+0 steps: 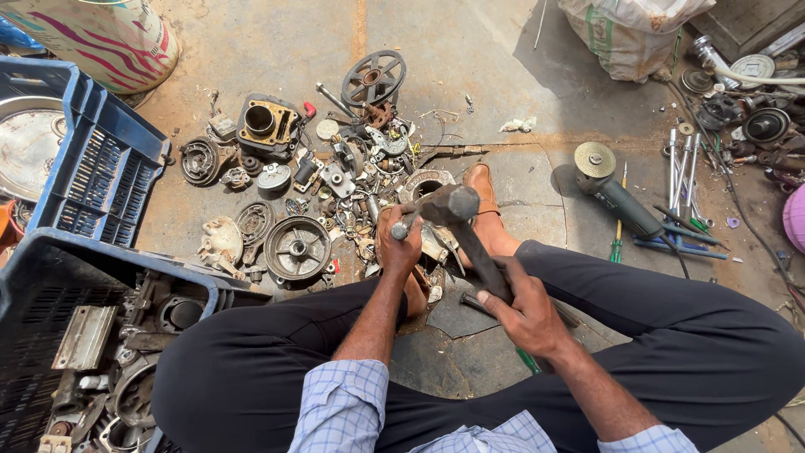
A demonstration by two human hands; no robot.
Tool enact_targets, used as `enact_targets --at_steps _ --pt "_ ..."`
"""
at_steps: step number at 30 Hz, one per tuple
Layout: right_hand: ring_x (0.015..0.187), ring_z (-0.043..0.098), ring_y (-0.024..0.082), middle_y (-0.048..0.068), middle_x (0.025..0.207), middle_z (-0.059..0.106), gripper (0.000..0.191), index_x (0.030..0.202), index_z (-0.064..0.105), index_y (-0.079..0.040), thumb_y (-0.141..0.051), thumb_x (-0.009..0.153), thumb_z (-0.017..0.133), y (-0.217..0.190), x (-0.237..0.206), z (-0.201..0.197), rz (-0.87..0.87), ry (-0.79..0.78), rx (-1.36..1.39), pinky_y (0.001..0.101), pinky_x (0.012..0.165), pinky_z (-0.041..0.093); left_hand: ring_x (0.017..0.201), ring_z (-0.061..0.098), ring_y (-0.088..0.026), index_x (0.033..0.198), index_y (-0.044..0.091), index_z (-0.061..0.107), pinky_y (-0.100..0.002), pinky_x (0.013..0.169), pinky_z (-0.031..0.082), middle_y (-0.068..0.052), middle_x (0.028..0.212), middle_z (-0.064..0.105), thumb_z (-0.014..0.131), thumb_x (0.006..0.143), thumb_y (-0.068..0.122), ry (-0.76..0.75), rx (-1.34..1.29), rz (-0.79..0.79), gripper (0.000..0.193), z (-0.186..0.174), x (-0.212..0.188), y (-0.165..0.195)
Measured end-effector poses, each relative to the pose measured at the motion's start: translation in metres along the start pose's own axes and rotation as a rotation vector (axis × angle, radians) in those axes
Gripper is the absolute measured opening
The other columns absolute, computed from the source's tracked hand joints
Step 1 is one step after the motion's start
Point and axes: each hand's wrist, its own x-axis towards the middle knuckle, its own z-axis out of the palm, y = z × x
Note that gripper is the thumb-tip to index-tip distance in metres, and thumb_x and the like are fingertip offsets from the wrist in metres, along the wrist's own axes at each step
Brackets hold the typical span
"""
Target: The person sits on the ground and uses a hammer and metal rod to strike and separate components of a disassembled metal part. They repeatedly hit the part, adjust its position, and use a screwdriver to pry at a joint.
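Left hand (pixel 397 245): fingers wrapped around a thin metal rod (pixel 404 226), held upright over a round metal part (pixel 428 186) between the feet. Right hand (pixel 527 312): fingers closed on the handle of a hammer (pixel 457 214), head poised just above the rod's top. Beyond: scattered scrap parts, spoked pulley (pixel 374 79), angle grinder (pixel 616 195), blue crates (pixel 105 159).

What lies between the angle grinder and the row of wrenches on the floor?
In the head view, a green-handled screwdriver lies between the angle grinder and the wrenches.
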Motion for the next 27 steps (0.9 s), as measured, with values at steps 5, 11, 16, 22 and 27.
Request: enact_targets --at_steps 5,11,16,22,27 --pt "0.055 0.063 0.015 0.006 0.067 0.064 0.047 0.128 0.054 -0.002 -0.023 0.089 0.07 -0.001 -0.004 0.021 0.068 -0.118 0.058 0.0365 0.052 0.048 0.094 0.064 -0.027 0.103 0.008 0.07 -0.043 0.083 0.052 -0.014 0.093 0.067 0.082 0.074 0.021 0.023 -0.036 0.004 0.034 0.004 0.008 0.015" --pt "0.053 0.057 0.014 0.004 0.065 0.06 0.045 0.131 0.055 -0.002 -0.02 0.093 0.069 -0.004 -0.014 0.034 -0.028 -0.19 0.145 0.0359 0.052 0.044 0.07 0.071 -0.019 0.104 0.014 0.072 -0.04 0.069 0.055 -0.007 0.075 0.073 0.075 0.093 0.035 -0.337 0.126 -0.368 0.024 -0.003 0.065 0.019" --pt "0.047 0.051 0.013 0.003 0.058 0.055 0.046 0.132 0.053 -0.003 -0.02 0.093 0.069 -0.004 -0.019 0.03 0.035 -0.226 0.152 0.0366 0.049 0.039 0.073 0.073 -0.017 0.098 0.01 0.075 -0.04 0.069 0.057 -0.004 0.078 0.076 0.078 0.087 0.033 -0.362 0.017 -0.238 0.026 -0.01 0.09 0.014" --pt "0.048 0.056 0.012 0.002 0.057 0.058 0.046 0.131 0.055 -0.002 -0.025 0.094 0.067 0.006 -0.021 0.026 0.014 -0.199 0.179 0.0346 0.049 0.043 0.072 0.074 -0.023 0.1 0.011 0.074 -0.042 0.068 0.055 -0.008 0.073 0.073 0.079 0.09 0.043 -0.402 0.177 -0.216 0.034 0.0 0.086 0.024" --pt "0.055 0.06 0.012 0.003 0.063 0.061 0.045 0.129 0.058 0.001 -0.034 0.1 0.061 0.015 -0.017 0.017 -0.049 -0.115 0.157 0.0328 0.052 0.046 0.072 0.075 -0.027 0.11 0.015 0.071 -0.043 0.07 0.055 -0.014 0.072 0.073 0.076 0.088 0.04 -0.405 0.257 -0.259 0.033 0.009 0.07 0.026"
